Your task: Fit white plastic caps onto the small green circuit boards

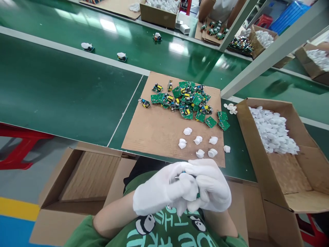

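Both my hands wear white gloves and are pressed together close to my chest. My left hand [159,192] and my right hand [212,187] are closed round a small part [189,185]; a white piece and a sliver of green show between the fingers. On the brown cardboard sheet [154,132] ahead lies a heap of green circuit boards [186,99]. Several white plastic shells [199,144] lie nearer to me on the same sheet.
An open carton [288,171] holding white shells [272,128] stands at right; an empty carton [84,171] sits at left. Assembled pieces [121,56] ride the green belt [64,85]. A metal post [269,51] slants overhead. Another person [218,10] sits across the belt.
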`<state>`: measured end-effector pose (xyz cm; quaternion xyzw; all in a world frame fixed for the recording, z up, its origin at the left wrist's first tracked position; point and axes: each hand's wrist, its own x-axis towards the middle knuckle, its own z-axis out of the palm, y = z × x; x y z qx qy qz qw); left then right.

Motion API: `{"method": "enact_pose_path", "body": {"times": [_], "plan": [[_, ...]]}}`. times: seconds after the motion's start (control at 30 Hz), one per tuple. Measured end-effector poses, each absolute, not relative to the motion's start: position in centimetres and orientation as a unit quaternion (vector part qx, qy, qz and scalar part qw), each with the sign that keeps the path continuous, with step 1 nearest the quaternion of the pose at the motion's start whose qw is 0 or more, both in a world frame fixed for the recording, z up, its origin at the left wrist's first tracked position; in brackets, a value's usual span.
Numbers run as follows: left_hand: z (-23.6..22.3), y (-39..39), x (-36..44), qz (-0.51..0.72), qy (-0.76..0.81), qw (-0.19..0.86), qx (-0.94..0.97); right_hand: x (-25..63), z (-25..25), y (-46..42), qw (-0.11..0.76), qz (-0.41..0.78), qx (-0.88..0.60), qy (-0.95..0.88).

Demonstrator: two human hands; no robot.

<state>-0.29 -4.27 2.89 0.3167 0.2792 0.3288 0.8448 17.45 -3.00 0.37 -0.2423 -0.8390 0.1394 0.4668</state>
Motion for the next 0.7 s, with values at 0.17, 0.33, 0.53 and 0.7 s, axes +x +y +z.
{"method": "enact_pose_path", "body": {"times": [0.17,0.33,0.53,0.7], "plan": [[2.8,-3.9,-0.3,0.307,0.281,0.825,0.383,17.4,0.4,-3.2,0.423,0.097,-0.287,-0.854],[2.7,-3.7,-0.5,0.313,0.268,0.817,0.405,17.0,0.0,-3.4,0.427,0.061,-0.294,-0.853],[2.8,-3.5,-0.4,0.340,0.366,0.745,0.441,16.8,0.2,-2.6,0.400,0.077,-0.274,-0.871],[2.0,-3.1,-1.0,0.336,0.283,0.791,0.426,16.5,-0.2,-1.7,0.426,0.083,-0.284,-0.855]]}}
